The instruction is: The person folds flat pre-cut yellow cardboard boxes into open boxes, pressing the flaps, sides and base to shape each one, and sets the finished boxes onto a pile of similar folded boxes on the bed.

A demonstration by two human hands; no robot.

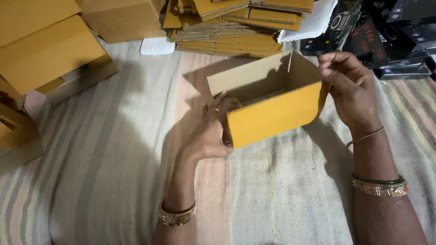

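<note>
We hold a small yellow cardboard box (272,106) open side up, just above the striped mat (113,149), near its far edge. We judge it light and empty, with thin walls that bend easily, so it is best to take it at the two short ends, near the corners where the board is stiffest. Our left hand (211,131) grips the left end, the fingers (222,102) curled over the rim and pinching that wall. Our right hand (347,88) is at the right end, fingers pressed together on the upper corner. Beyond the box lie a stack of flat cardboard sheets (227,27) and dark boxes (386,31); more folded cartons (41,45) stand at the far left corner.
</note>
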